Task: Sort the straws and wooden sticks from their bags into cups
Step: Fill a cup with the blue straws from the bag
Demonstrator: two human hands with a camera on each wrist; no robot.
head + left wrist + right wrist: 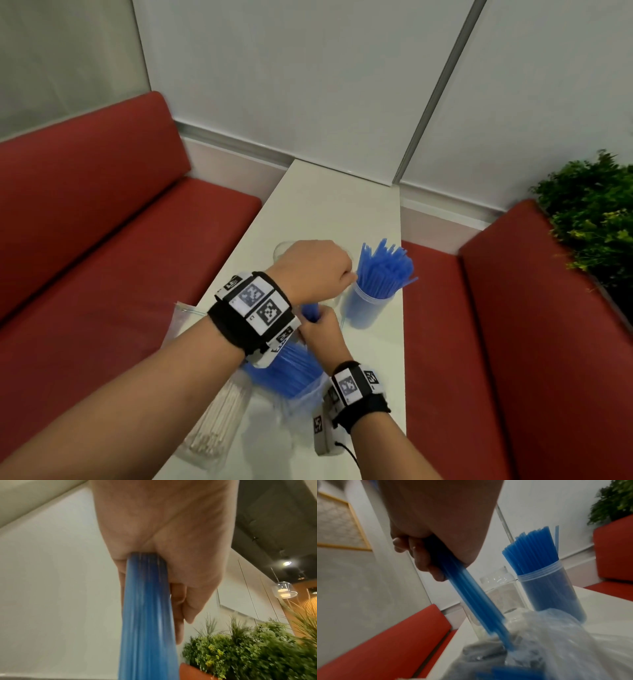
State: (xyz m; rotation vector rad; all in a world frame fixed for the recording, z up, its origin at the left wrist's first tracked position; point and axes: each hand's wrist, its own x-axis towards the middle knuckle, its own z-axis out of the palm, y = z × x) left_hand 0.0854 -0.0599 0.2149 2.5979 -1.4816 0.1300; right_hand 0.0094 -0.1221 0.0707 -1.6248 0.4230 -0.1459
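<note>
A bundle of blue straws (310, 313) is being drawn out of the clear plastic bag (301, 399) lying on the tabletop (329, 212). Both hands are wrapped round it: the left hand (313, 270) above, the right hand (320, 330) just below, near the bag's mouth. The bundle should next go into the straw-filled cup (368, 305) just beside them (already crowded), or perhaps the empty clear cup (502, 589).
</note>
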